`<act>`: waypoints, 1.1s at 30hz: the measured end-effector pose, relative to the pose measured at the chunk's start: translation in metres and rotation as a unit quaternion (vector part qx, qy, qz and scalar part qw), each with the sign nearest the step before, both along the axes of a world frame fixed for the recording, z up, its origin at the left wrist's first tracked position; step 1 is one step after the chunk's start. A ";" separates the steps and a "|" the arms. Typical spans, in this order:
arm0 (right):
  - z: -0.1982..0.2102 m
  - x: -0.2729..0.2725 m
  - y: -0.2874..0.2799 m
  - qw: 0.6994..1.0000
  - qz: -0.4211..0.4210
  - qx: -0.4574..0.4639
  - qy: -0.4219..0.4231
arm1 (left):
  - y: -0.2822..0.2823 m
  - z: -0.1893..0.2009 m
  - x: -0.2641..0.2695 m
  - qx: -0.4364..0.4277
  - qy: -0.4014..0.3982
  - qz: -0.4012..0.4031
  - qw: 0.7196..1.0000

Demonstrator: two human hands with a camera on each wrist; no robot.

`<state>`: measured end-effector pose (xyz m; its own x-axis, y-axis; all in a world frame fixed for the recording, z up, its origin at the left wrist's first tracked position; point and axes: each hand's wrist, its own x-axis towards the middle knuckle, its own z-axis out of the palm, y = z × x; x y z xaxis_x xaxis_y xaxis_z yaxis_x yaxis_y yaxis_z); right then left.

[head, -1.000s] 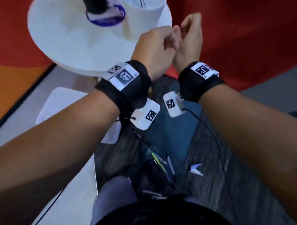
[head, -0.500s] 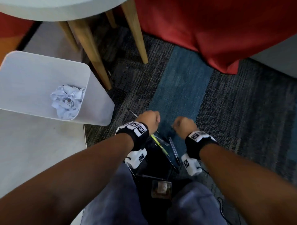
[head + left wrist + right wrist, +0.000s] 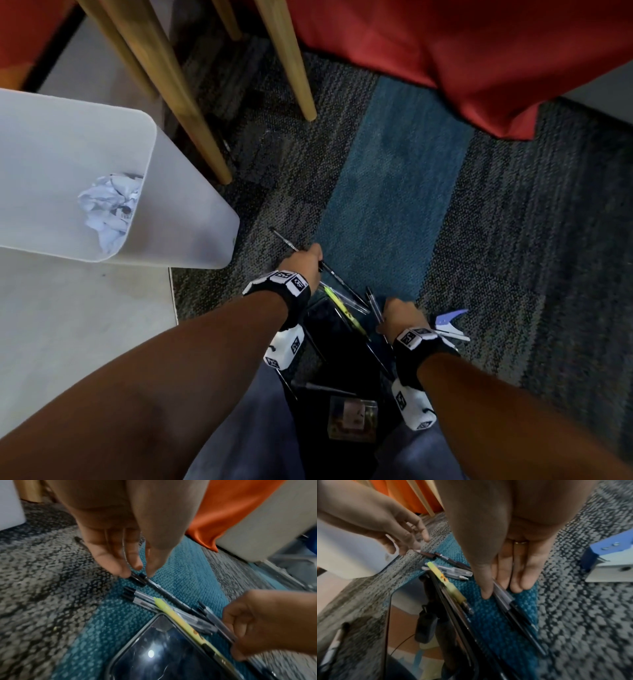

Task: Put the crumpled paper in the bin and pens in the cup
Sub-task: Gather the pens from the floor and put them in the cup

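Note:
Crumpled paper (image 3: 109, 205) lies inside the white bin (image 3: 191, 212) at the left. Several pens are scattered on the carpet in front of my knees. My left hand (image 3: 308, 257) pinches the end of a black pen (image 3: 164, 593) between thumb and fingertips (image 3: 118, 568). My right hand (image 3: 387, 308) pinches two dark pens (image 3: 506, 599) between thumb and fingers (image 3: 527, 577), low on the blue carpet strip. A yellow-green pen (image 3: 180, 618) and two clear pens (image 3: 145, 599) lie between the hands. The cup is out of view.
A black tablet or phone (image 3: 163, 649) lies under the yellow-green pen. A blue stapler (image 3: 448, 320) sits right of my right hand. Wooden table legs (image 3: 191, 113) stand beside the bin. Red fabric (image 3: 462, 58) hangs at the back. A small clear box (image 3: 352, 414) sits by my knees.
My hands have dropped from in front of the table top to the floor. Half a second ago both hovered curled over the pens; now each one pinches pens on the carpet.

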<state>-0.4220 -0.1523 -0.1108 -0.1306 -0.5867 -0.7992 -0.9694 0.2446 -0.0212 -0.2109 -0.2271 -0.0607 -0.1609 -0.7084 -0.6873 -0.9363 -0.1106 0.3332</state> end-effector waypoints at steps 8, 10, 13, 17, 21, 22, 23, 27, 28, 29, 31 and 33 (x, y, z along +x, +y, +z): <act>0.013 -0.001 -0.007 0.997 -0.068 0.026 -0.032 | 0.004 -0.012 -0.024 -0.024 0.019 -0.193 0.981; 0.016 -0.008 -0.010 0.991 -0.121 0.023 -0.058 | 0.001 -0.012 -0.028 -0.017 0.009 -0.218 0.976; 0.019 -0.017 -0.012 0.973 -0.199 0.003 -0.117 | -0.003 -0.013 -0.034 -0.002 -0.019 -0.234 0.972; 0.029 -0.018 -0.015 0.928 -0.290 -0.037 -0.231 | -0.004 -0.020 -0.039 0.007 -0.046 -0.227 0.973; 0.046 -0.011 -0.021 0.895 -0.318 -0.079 -0.301 | -0.005 -0.023 -0.043 0.019 -0.061 -0.233 0.970; 0.051 -0.009 -0.024 0.879 -0.339 -0.079 -0.326 | -0.006 -0.024 -0.043 0.019 -0.065 -0.237 0.969; 0.055 -0.008 -0.027 0.859 -0.363 -0.077 -0.353 | -0.007 -0.024 -0.043 0.018 -0.068 -0.241 0.968; 0.061 -0.005 -0.040 0.802 -0.442 -0.084 -0.393 | -0.010 -0.024 -0.035 -0.009 -0.068 -0.249 0.966; 0.061 -0.004 -0.043 0.792 -0.459 -0.086 -0.394 | -0.012 -0.020 -0.031 -0.016 -0.061 -0.243 0.968; 0.064 -0.003 -0.046 0.789 -0.466 -0.090 -0.390 | -0.015 -0.016 -0.028 -0.022 -0.056 -0.232 0.971; 0.072 -0.001 -0.054 0.761 -0.506 -0.086 -0.396 | -0.023 -0.004 -0.020 -0.025 -0.043 -0.206 0.977; 0.085 0.001 -0.066 0.729 -0.543 -0.079 -0.409 | -0.031 0.009 -0.014 -0.021 -0.025 -0.173 0.984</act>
<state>-0.4209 -0.2180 -0.0260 -0.1038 -0.5859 -0.8037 0.1479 0.7900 -0.5950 -0.2253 -0.2585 -0.0516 -0.3645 -0.6455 -0.6712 -0.9308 0.2312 0.2831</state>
